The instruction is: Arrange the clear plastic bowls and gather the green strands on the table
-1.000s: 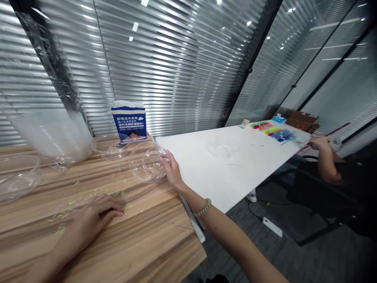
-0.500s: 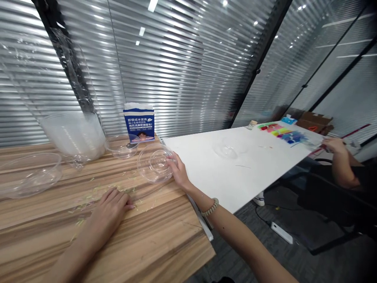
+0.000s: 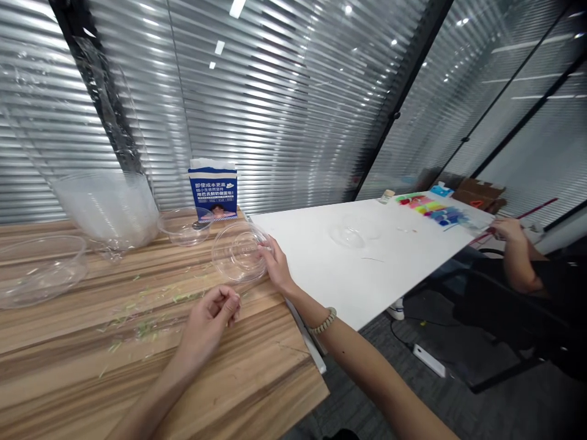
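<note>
Near the right edge of the wooden table, my right hand (image 3: pixel 277 265) grips the rim of a clear round plastic lid (image 3: pixel 229 256), which is tilted up. My left hand (image 3: pixel 213 315) is just above the tabletop, fingers curled and pinched together; whatever they hold, if anything, is too small to make out. Pale green and yellowish shreds (image 3: pixel 145 329) lie scattered to its left. Behind the lid a clear plastic bowl (image 3: pixel 183 229) stands beside a blue carton (image 3: pixel 213 190) with white print.
A bagged stack of clear bowls (image 3: pixel 107 208) and a wide clear container (image 3: pixel 41 269) are on the left. On the adjoining white table (image 3: pixel 316 263) lie a clear lid (image 3: pixel 348 236) and a colourful painted patch (image 3: pixel 431 211). Another person's hand (image 3: pixel 508 228) is at its far right.
My left hand has lifted off the shreds and moved right, toward the lid, its fingers now curled together. My right hand still holds the lid in about the same place.
</note>
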Action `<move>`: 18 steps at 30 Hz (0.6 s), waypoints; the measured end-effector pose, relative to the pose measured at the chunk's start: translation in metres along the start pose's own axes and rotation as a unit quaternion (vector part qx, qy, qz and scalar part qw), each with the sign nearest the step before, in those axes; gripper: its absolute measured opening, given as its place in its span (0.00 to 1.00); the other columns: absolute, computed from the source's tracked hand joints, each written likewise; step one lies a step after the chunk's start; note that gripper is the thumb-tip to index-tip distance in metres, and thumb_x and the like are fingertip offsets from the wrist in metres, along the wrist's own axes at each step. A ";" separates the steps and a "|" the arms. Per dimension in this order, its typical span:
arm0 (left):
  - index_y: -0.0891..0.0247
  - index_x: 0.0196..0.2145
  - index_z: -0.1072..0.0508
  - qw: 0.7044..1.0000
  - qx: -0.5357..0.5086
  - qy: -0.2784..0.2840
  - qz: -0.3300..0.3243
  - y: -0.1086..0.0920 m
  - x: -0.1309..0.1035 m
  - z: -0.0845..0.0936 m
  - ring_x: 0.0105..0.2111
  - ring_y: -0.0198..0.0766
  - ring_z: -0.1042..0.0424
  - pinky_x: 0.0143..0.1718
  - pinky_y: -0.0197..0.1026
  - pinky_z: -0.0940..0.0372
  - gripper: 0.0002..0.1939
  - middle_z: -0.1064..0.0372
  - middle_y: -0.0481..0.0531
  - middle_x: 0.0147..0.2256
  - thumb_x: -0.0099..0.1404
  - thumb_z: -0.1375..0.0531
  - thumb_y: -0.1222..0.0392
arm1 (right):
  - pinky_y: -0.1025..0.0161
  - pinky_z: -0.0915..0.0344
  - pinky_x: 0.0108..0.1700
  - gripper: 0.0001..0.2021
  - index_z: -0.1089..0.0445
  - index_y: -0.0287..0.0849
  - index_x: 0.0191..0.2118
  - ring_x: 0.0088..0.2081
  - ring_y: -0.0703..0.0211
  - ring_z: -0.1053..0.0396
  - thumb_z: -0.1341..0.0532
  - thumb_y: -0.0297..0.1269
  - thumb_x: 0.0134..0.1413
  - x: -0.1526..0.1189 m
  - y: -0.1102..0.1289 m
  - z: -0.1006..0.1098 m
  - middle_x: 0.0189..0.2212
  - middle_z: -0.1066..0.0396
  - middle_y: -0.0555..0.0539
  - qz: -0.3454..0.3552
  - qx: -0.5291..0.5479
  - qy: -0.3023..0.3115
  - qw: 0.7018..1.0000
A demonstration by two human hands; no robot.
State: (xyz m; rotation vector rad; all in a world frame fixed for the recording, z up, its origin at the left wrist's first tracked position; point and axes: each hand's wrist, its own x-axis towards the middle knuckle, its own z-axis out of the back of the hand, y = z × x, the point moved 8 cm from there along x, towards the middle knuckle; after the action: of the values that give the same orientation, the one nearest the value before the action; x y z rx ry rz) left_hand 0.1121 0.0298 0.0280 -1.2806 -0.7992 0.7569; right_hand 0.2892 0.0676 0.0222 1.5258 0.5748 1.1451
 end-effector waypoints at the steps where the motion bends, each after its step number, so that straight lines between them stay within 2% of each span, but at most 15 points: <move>1: 0.63 0.27 0.36 0.998 -0.042 0.015 0.036 0.010 -0.003 -0.007 0.20 0.30 0.43 0.21 0.33 0.47 0.22 0.42 0.44 0.20 0.55 0.42 0.39 | 0.60 0.36 0.45 0.21 0.36 0.45 0.52 0.35 0.59 0.31 0.44 0.45 0.53 0.000 0.000 0.000 0.41 0.31 0.47 0.001 -0.001 0.001 1.000; 4: 0.64 0.32 0.34 0.984 -0.129 0.053 0.113 0.026 -0.016 -0.022 0.20 0.27 0.47 0.19 0.32 0.53 0.22 0.43 0.45 0.23 0.54 0.39 0.40 | 0.60 0.35 0.43 0.21 0.36 0.44 0.52 0.35 0.59 0.31 0.44 0.44 0.53 0.000 0.000 -0.003 0.42 0.31 0.46 -0.007 0.000 0.010 1.000; 7: 0.66 0.31 0.33 0.968 -0.186 0.081 0.148 0.027 -0.023 -0.030 0.22 0.27 0.48 0.21 0.32 0.52 0.22 0.45 0.45 0.23 0.55 0.39 0.41 | 0.60 0.35 0.42 0.21 0.36 0.44 0.52 0.35 0.58 0.31 0.44 0.44 0.52 -0.001 0.000 -0.004 0.42 0.32 0.46 -0.010 0.003 0.017 1.000; 12: 0.66 0.30 0.33 0.943 -0.269 0.062 0.186 0.032 -0.023 -0.029 0.24 0.26 0.47 0.22 0.31 0.49 0.18 0.44 0.46 0.26 0.55 0.36 0.48 | 0.61 0.35 0.43 0.21 0.36 0.45 0.52 0.36 0.59 0.32 0.44 0.44 0.52 -0.003 0.001 -0.002 0.42 0.32 0.46 0.002 0.004 0.015 1.000; 18: 0.68 0.29 0.34 0.900 -0.340 0.063 0.264 0.042 -0.032 -0.036 0.21 0.23 0.47 0.17 0.27 0.57 0.12 0.42 0.48 0.28 0.58 0.37 0.56 | 0.60 0.36 0.43 0.22 0.36 0.42 0.53 0.33 0.60 0.32 0.44 0.44 0.52 -0.005 0.001 -0.004 0.41 0.32 0.46 -0.003 0.011 0.024 1.000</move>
State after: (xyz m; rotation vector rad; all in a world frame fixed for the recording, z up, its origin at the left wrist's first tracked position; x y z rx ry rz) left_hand 0.1246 -0.0103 -0.0200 -2.2153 -0.6280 0.8359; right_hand 0.2835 0.0645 0.0214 1.5183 0.6261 1.1780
